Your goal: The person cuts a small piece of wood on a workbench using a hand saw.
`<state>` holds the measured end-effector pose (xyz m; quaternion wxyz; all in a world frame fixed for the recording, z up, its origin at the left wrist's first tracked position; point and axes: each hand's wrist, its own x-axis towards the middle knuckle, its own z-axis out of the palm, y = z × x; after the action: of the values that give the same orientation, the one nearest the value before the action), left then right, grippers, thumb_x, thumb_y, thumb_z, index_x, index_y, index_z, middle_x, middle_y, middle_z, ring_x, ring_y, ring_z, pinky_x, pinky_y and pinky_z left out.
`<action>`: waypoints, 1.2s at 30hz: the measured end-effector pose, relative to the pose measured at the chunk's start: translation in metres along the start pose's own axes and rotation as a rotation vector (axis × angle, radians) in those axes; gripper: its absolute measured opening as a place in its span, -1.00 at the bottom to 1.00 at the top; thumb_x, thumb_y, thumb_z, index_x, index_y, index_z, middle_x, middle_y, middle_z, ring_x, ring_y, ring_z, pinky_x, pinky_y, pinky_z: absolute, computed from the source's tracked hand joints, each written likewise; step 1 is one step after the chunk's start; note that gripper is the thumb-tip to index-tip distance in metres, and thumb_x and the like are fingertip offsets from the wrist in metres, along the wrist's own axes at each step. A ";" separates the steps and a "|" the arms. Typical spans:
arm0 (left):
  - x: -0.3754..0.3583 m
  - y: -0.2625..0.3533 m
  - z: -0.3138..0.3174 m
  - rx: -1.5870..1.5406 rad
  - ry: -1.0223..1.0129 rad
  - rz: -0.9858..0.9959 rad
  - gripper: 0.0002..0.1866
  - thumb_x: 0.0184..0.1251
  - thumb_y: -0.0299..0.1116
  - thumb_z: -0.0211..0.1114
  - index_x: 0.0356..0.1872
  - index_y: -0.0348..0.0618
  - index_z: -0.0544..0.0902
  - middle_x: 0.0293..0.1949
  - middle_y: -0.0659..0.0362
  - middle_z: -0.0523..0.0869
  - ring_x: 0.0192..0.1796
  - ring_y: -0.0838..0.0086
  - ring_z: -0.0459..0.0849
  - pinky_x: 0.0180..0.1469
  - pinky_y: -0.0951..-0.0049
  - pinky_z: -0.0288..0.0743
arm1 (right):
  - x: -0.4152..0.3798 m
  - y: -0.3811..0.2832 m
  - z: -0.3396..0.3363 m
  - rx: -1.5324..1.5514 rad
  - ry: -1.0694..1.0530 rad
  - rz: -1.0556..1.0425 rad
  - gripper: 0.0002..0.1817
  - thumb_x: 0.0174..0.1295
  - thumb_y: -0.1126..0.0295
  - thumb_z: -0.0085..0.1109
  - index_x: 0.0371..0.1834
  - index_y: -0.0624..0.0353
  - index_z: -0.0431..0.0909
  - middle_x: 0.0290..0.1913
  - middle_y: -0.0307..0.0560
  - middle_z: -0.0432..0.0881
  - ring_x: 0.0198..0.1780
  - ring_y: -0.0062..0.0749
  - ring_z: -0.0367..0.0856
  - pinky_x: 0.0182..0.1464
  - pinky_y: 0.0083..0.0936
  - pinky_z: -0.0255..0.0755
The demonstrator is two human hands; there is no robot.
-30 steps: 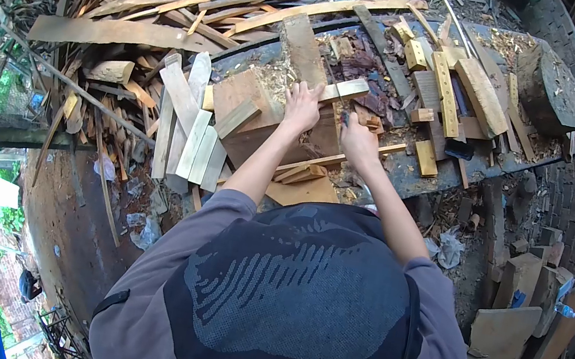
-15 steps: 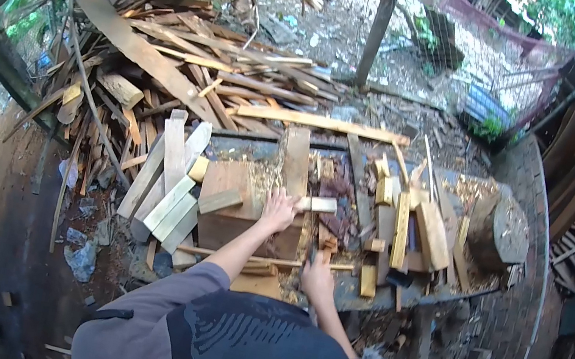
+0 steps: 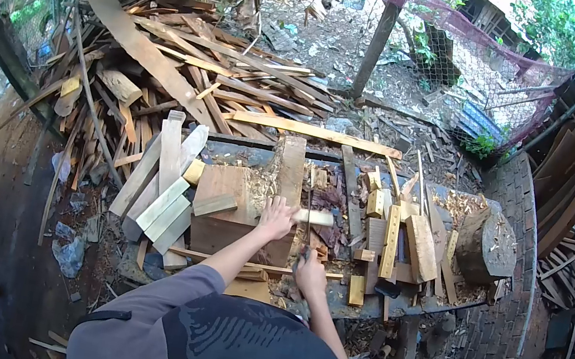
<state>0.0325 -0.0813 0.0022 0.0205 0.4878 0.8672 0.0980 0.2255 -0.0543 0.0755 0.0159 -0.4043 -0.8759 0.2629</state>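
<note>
My left hand (image 3: pixel 277 218) grips the near end of a short pale wood piece (image 3: pixel 317 218), which juts out to the right past the edge of a large wooden block (image 3: pixel 226 230). In my right hand (image 3: pixel 309 272), fingers wrapped round the handle, is a saw (image 3: pixel 309 210). Its narrow dark blade points away from me and crosses the pale piece just right of my left fingers. An upright board (image 3: pixel 291 169) stands behind my left hand. A small offcut (image 3: pixel 214 205) lies on top of the block.
Pale cut boards (image 3: pixel 163 215) lean at the bench's left. Yellowish wood blocks (image 3: pixel 392 232) and a round log (image 3: pixel 485 245) lie to the right among shavings. A long thin stick (image 3: pixel 212 257) runs along the near side. Behind is a heap of scrap planks (image 3: pixel 243 83).
My right hand and the saw have moved slightly forward and left, the blade now showing across the pale wood piece. My left hand keeps hold of that piece. The camera view has shifted a little.
</note>
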 end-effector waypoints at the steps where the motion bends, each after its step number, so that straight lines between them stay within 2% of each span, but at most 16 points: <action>1: 0.004 0.002 -0.009 -0.053 -0.014 -0.054 -0.57 0.34 0.00 0.06 0.20 0.27 0.51 -0.03 0.01 0.42 0.14 0.18 0.30 0.19 0.10 0.14 | -0.012 -0.005 -0.011 -0.018 -0.021 0.030 -0.67 0.32 0.19 -0.04 -0.02 0.19 0.30 -0.39 0.45 0.59 -0.30 0.39 0.59 -0.22 0.16 0.46; 2: 0.005 -0.005 -0.005 -0.048 -0.003 -0.021 -0.59 0.33 -0.01 0.07 0.17 0.25 0.52 -0.05 0.02 0.43 0.13 0.18 0.32 0.19 0.10 0.13 | -0.028 -0.015 -0.028 0.013 -0.104 0.079 -0.64 0.32 0.16 -0.03 0.02 0.19 0.30 -0.35 0.47 0.59 -0.26 0.40 0.59 -0.17 0.15 0.46; 6: 0.003 0.000 -0.023 -0.105 -0.036 0.006 -0.60 0.29 -0.05 0.10 0.15 0.23 0.54 -0.06 0.00 0.46 0.11 0.16 0.34 0.19 0.13 0.12 | -0.036 -0.005 -0.036 0.004 -0.110 0.104 -0.64 0.33 0.14 -0.04 0.03 0.16 0.31 -0.32 0.47 0.59 -0.24 0.41 0.59 -0.15 0.16 0.46; 9: -0.011 0.005 0.002 -0.021 0.118 0.127 -0.56 0.29 -0.06 0.12 0.19 0.21 0.51 0.02 -0.08 0.46 0.20 0.09 0.33 0.25 0.07 0.11 | 0.010 0.003 -0.003 0.104 -0.060 0.059 -0.66 0.30 0.18 -0.05 0.03 0.13 0.36 -0.29 0.46 0.59 -0.20 0.37 0.59 -0.14 0.13 0.45; 11: -0.004 0.002 0.030 -0.041 0.200 0.053 -0.55 0.29 -0.10 0.12 0.21 0.16 0.49 0.13 -0.17 0.42 0.28 -0.01 0.28 0.32 -0.03 0.08 | 0.034 0.003 0.011 0.045 0.038 0.060 -0.66 0.28 0.22 -0.04 0.03 0.18 0.37 -0.28 0.43 0.61 -0.21 0.33 0.61 -0.11 0.10 0.47; 12: -0.001 0.007 -0.010 -0.121 0.014 0.021 -0.55 0.28 -0.16 0.13 0.21 0.12 0.49 0.18 -0.22 0.39 0.31 -0.07 0.27 0.36 -0.08 0.05 | 0.038 0.003 0.012 0.050 0.046 0.048 -0.64 0.28 0.21 -0.03 0.03 0.21 0.37 -0.28 0.41 0.62 -0.23 0.32 0.62 -0.12 0.08 0.50; 13: 0.003 0.001 0.001 -0.134 0.056 0.030 -0.56 0.27 -0.19 0.10 0.20 0.09 0.50 0.17 -0.23 0.40 0.31 -0.06 0.27 0.36 -0.06 0.05 | 0.030 0.000 0.007 0.029 0.011 0.058 -0.64 0.28 0.20 -0.01 0.01 0.21 0.36 -0.32 0.39 0.62 -0.24 0.31 0.63 -0.15 0.07 0.52; 14: 0.007 -0.006 0.010 0.003 0.101 0.055 -0.57 0.28 -0.17 0.08 0.18 0.10 0.51 0.09 -0.17 0.45 0.24 -0.03 0.33 0.30 -0.03 0.13 | 0.019 0.011 0.017 0.016 0.019 0.027 -0.66 0.29 0.18 0.01 -0.03 0.20 0.35 -0.35 0.38 0.62 -0.26 0.33 0.62 -0.18 0.10 0.50; 15: 0.008 -0.003 -0.016 -0.092 -0.009 0.022 -0.60 0.29 -0.16 0.06 0.15 0.15 0.53 -0.02 -0.09 0.47 0.12 0.03 0.39 0.18 0.04 0.21 | -0.009 -0.004 -0.012 0.035 -0.028 0.034 -0.68 0.30 0.18 0.01 -0.08 0.20 0.34 -0.40 0.38 0.60 -0.29 0.35 0.61 -0.22 0.13 0.49; 16: 0.012 -0.006 -0.021 -0.003 -0.012 0.032 -0.62 0.32 -0.10 0.06 0.15 0.23 0.53 -0.08 -0.02 0.46 0.06 0.12 0.39 0.11 0.11 0.20 | -0.033 -0.004 -0.016 0.020 -0.046 0.058 -0.69 0.30 0.19 0.01 -0.09 0.20 0.35 -0.41 0.39 0.60 -0.30 0.36 0.60 -0.23 0.14 0.48; 19: 0.008 -0.004 -0.020 0.049 0.002 0.072 -0.59 0.33 0.00 0.06 0.17 0.27 0.52 -0.07 0.01 0.46 0.09 0.18 0.36 0.13 0.15 0.15 | -0.033 -0.003 -0.021 0.008 -0.020 0.026 -0.72 0.31 0.20 -0.02 -0.12 0.19 0.35 -0.43 0.39 0.60 -0.32 0.36 0.60 -0.24 0.14 0.47; 20: 0.007 -0.004 -0.020 0.054 -0.052 0.076 -0.52 0.34 0.05 0.08 0.25 0.26 0.48 -0.04 0.03 0.44 0.11 0.19 0.32 0.17 0.09 0.11 | -0.029 -0.003 -0.016 0.019 -0.010 0.011 -0.73 0.31 0.20 -0.02 -0.12 0.18 0.34 -0.44 0.40 0.60 -0.32 0.36 0.60 -0.24 0.14 0.47; 23: 0.002 -0.003 -0.014 0.017 0.003 0.097 -0.51 0.33 0.07 0.09 0.25 0.27 0.47 -0.06 0.05 0.45 0.09 0.20 0.33 0.14 0.10 0.13 | 0.024 0.010 0.015 0.005 0.042 -0.007 -0.74 0.32 0.20 -0.04 -0.12 0.16 0.35 -0.43 0.41 0.60 -0.32 0.36 0.61 -0.23 0.15 0.47; 26: 0.002 -0.004 -0.013 0.021 0.018 0.095 -0.51 0.31 0.08 0.10 0.23 0.26 0.50 -0.07 0.04 0.45 0.08 0.21 0.33 0.14 0.13 0.13 | 0.024 0.003 0.012 0.011 0.031 0.001 -0.72 0.32 0.19 -0.04 -0.08 0.16 0.34 -0.42 0.42 0.60 -0.31 0.35 0.61 -0.22 0.15 0.47; 31: 0.011 -0.008 -0.018 -0.039 -0.034 0.037 -0.52 0.32 0.09 0.09 0.22 0.27 0.50 -0.05 0.02 0.44 0.10 0.19 0.32 0.14 0.13 0.13 | -0.046 -0.007 -0.026 -0.026 -0.101 0.105 -0.67 0.34 0.16 -0.05 0.00 0.16 0.29 -0.39 0.42 0.61 -0.28 0.36 0.61 -0.19 0.14 0.47; 36: 0.004 -0.006 -0.008 0.006 -0.009 0.085 -0.51 0.32 0.10 0.08 0.24 0.27 0.47 -0.02 0.01 0.42 0.12 0.17 0.31 0.16 0.08 0.12 | 0.020 0.004 0.000 -0.018 -0.059 0.037 -0.69 0.29 0.25 -0.07 -0.05 0.24 0.34 -0.32 0.47 0.60 -0.21 0.36 0.60 -0.12 0.14 0.46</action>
<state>0.0240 -0.0819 0.0093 0.0189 0.5245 0.8460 0.0941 0.2151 -0.0382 0.0697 -0.0183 -0.4126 -0.8707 0.2671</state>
